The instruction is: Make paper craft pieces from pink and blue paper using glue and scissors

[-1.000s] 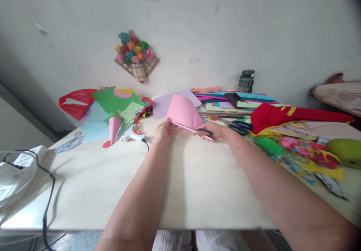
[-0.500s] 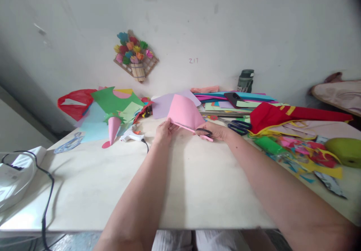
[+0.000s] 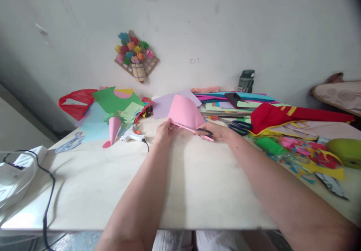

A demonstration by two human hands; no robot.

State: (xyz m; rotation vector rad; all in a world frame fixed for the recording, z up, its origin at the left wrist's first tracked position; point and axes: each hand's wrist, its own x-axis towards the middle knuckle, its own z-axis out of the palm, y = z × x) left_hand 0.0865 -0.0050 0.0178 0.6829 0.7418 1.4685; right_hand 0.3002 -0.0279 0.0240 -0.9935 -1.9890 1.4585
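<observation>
A pink paper sheet (image 3: 184, 111) is held above the middle of the table, bent upward. My left hand (image 3: 165, 130) pinches its left lower corner. In my right hand (image 3: 214, 131) are dark-handled scissors (image 3: 204, 132), with their blades along the sheet's lower edge, where a narrow pink strip (image 3: 208, 138) hangs partly separated. To the left, a pink paper cone (image 3: 114, 127) with a green fringed top stands by a white glue gun (image 3: 133, 135).
Coloured papers (image 3: 111, 97) lie at the back left, beside a red bag (image 3: 77, 101). Dark blue scissors (image 3: 239, 127), red cloth (image 3: 267, 118) and paper scraps (image 3: 310, 151) lie right. A power strip (image 3: 21, 175) with a black cable sits left.
The whole view has shifted very slightly. Both hands, the scissors and the pink sheet keep nearly the same places.
</observation>
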